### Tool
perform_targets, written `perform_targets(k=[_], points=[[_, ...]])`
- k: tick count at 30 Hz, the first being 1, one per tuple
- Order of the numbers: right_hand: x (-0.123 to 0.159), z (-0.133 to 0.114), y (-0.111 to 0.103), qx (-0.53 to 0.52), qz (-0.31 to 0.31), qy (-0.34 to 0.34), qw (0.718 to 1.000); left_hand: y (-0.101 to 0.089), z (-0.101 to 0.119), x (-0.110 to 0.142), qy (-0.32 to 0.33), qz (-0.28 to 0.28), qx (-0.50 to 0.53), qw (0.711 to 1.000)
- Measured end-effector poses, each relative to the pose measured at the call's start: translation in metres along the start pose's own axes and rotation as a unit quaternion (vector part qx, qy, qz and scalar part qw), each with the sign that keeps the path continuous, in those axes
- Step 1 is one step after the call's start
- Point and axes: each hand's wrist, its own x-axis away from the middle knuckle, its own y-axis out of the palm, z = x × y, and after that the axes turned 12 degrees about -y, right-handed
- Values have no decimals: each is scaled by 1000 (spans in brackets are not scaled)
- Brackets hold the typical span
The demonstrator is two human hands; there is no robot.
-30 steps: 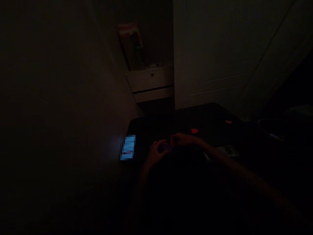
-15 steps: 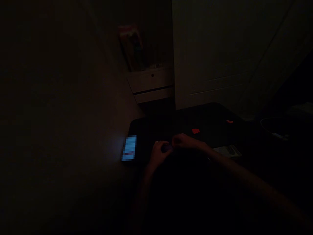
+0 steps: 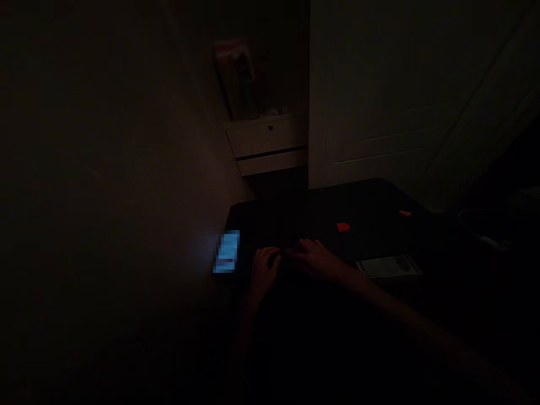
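The light is very dim. My left hand [image 3: 265, 264] is over the dark table, its fingers and thumb curved around something dark that I cannot make out. Just to its right, my right hand [image 3: 315, 257] reaches leftward with fingers stretched and somewhat apart, the fingertips close to the left hand. Whether they touch anything in the dark gap is hidden. Beyond the right hand lies a small flat red piece [image 3: 343, 227]. Farther right is a smaller red piece [image 3: 405, 213].
A lit phone-like screen [image 3: 226, 252], blurred into blocks, lies at the left edge of the black table [image 3: 363, 197]. A pale printed sheet [image 3: 388, 266] is beside my right forearm. Behind stand white drawers [image 3: 270, 138] and a pale panel [image 3: 371, 90]; a wall [image 3: 126, 169] bounds the left.
The purple round thing seen in my left hand earlier no longer shows. My right hand's fingers have gone from bunched to stretched out. The view has shifted slightly.
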Motion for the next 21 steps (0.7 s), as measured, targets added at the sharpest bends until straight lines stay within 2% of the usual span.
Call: perform_targets(k=[8, 14, 21], points=[[-16, -11, -15, 82, -69, -29, 994, 2, 1, -1, 17, -24, -7, 1000], [-15, -21, -15, 72, -61, -17, 995, 2, 5, 0, -10, -36, -8, 999], [-7, -20, -6, 51, -35, 36, 997, 0, 11, 0, -11, -31, -4, 999]])
